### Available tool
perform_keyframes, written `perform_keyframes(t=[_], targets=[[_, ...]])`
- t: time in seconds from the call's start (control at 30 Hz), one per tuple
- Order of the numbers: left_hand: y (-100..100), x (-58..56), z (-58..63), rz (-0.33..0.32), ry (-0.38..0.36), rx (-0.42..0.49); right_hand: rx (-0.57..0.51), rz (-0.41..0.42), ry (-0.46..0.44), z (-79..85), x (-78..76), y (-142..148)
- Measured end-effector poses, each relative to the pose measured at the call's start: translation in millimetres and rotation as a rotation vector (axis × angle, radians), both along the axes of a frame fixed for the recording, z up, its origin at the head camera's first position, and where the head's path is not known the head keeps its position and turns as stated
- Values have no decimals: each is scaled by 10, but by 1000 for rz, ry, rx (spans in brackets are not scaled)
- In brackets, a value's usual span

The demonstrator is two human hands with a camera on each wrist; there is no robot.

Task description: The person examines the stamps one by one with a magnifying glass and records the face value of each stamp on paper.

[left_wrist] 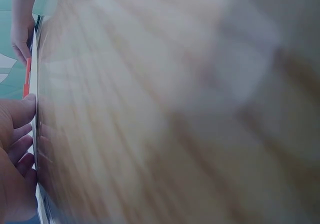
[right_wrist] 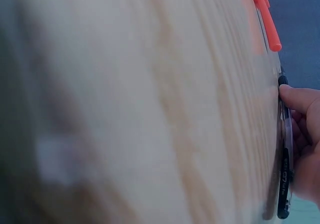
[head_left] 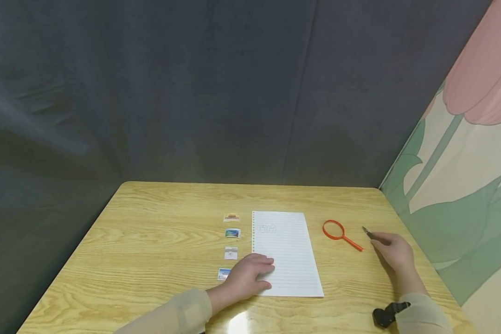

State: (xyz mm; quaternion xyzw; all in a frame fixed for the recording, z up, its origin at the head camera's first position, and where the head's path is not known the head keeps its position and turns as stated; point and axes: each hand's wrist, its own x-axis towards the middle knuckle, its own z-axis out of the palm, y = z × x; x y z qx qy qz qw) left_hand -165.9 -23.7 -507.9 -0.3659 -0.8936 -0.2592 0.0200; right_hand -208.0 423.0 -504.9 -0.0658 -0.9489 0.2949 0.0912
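Observation:
My left hand (head_left: 249,275) rests on the lower left part of a lined sheet of paper (head_left: 290,260), its fingers extended over the lines. Faint writing shows near the top of the sheet. To the right, my right hand (head_left: 395,251) holds a pen (head_left: 366,232) low at the tabletop, its tip pointing away and left. In the right wrist view the black and clear pen (right_wrist: 286,174) lies along the table surface, with the thumb against it and the other fingers curled behind. A red magnifying glass (head_left: 352,243) lies between the paper and the right hand.
Several small picture cards form a column left of the paper: an orange one (head_left: 231,217), a blue-green one (head_left: 233,233), a grey one (head_left: 231,253) and a blue one (head_left: 223,274), partly behind the left hand. A dark curtain (head_left: 217,93) and painted wall (head_left: 463,208) border the wooden table (head_left: 150,241).

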Motion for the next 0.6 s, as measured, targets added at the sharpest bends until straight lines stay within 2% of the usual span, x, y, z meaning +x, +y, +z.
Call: perform_keyframes(t=[0.37, 0.6], targets=[[1, 8, 14, 0, -1, 17, -29, -51, 23, 46, 23, -80], [5, 16, 22, 11, -5, 18, -109, 13, 123, 217, 18, -263]])
